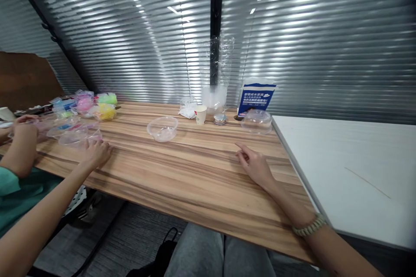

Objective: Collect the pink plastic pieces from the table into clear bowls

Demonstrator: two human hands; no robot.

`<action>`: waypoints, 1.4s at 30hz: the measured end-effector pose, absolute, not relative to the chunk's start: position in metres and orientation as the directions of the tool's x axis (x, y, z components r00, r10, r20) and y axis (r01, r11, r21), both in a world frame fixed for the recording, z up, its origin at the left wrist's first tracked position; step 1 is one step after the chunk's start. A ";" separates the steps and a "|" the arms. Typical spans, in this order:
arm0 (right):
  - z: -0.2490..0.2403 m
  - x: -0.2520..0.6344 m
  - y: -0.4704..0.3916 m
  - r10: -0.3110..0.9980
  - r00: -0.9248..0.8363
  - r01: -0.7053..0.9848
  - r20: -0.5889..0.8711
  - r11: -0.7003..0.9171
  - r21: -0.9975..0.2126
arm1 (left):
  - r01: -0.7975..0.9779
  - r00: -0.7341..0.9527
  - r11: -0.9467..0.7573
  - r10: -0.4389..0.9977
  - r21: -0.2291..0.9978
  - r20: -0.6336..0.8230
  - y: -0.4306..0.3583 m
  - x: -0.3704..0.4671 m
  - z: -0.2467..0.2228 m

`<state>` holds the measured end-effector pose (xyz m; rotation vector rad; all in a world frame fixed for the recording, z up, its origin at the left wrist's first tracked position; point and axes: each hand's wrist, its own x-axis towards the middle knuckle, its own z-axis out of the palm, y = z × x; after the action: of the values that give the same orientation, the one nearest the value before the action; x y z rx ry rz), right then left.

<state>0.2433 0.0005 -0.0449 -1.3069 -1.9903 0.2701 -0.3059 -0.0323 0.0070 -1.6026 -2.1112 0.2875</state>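
Note:
My left hand [97, 154] rests toward the left of the wooden table with its fingers bent, at the near edge of some clear plastic containers [69, 139]. Pinkish material shows by its fingertips; what lies under the fingers is hidden. Over the right part of the table, my right hand [255, 166] holds nothing, its index finger stretched forward and the others loosely bent. A round clear plastic bowl [162, 130] stands between the two hands, farther back. Beyond my right hand sits an upturned clear bowl [256, 122] in front of a blue printed bag [256, 98].
A paper cup [200, 114], a small round tin [220, 119], white tissue [187, 109] and a tall clear bag [214, 91] stand at the back. Colourful packets [86, 104] lie left, beside another person's arm [24, 143]. A thin stick [367, 182] lies on the white table.

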 end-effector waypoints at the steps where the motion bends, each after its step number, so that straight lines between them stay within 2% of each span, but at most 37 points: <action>1: -0.045 0.243 0.000 0.863 -0.219 0.715 0.455 0.459 -0.528 | 0.861 -0.186 0.277 0.952 -0.426 0.243 -0.030 -0.301 0.006; 4: -0.044 0.243 0.000 0.864 -0.229 0.729 0.449 0.458 -0.509 | 0.914 -0.030 0.185 0.919 -0.361 0.394 -0.023 -0.267 0.013; 6: -0.044 0.242 0.000 0.862 -0.240 0.733 0.446 0.462 -0.500 | 0.940 0.137 0.074 0.811 -0.332 0.569 -0.018 -0.231 0.023; 7: -0.045 0.242 0.000 0.862 -0.242 0.734 0.446 0.463 -0.497 | 0.939 0.213 0.010 0.769 -0.344 0.603 -0.015 -0.212 0.028; 10: -0.045 0.242 0.000 0.864 -0.235 0.748 0.446 0.454 -0.485 | 0.903 0.378 -0.167 0.747 -0.395 0.548 -0.002 -0.159 0.036; 12: -0.045 0.242 0.000 0.866 -0.226 0.762 0.446 0.442 -0.473 | 0.910 0.353 -0.172 0.797 -0.376 0.489 0.009 -0.136 0.035; 17: -0.040 0.241 -0.004 0.869 -0.229 0.778 0.439 0.435 -0.453 | 0.965 0.174 -0.104 0.940 -0.239 0.293 0.031 -0.110 0.023; 21: -0.035 0.240 -0.007 0.870 -0.238 0.768 0.432 0.441 -0.464 | 0.990 0.102 -0.074 0.964 -0.120 0.246 0.031 -0.098 0.022; 28: -0.031 0.238 -0.009 0.879 -0.240 0.779 0.413 0.428 -0.458 | 0.982 0.154 -0.182 0.924 0.049 0.350 0.026 -0.074 0.027; 33: -0.030 0.238 -0.009 0.887 -0.241 0.789 0.395 0.416 -0.453 | 0.934 0.126 -0.245 0.906 0.259 0.404 0.029 -0.069 0.034; 35: -0.031 0.238 -0.009 0.888 -0.240 0.788 0.393 0.415 -0.455 | 0.921 0.098 -0.249 0.893 0.300 0.440 0.030 -0.070 0.038; 39: -0.032 0.237 -0.009 0.885 -0.242 0.777 0.397 0.422 -0.467 | 0.945 0.031 -0.195 0.854 0.264 0.519 0.026 -0.073 0.047; 42: -0.032 0.236 -0.009 0.886 -0.243 0.771 0.396 0.424 -0.475 | 0.969 0.040 -0.177 0.797 0.171 0.603 0.021 -0.071 0.051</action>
<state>0.2364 -0.0092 -0.0318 -1.3938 -2.0637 0.2404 -0.0708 0.0209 0.0505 -2.0364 -1.8014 -0.8629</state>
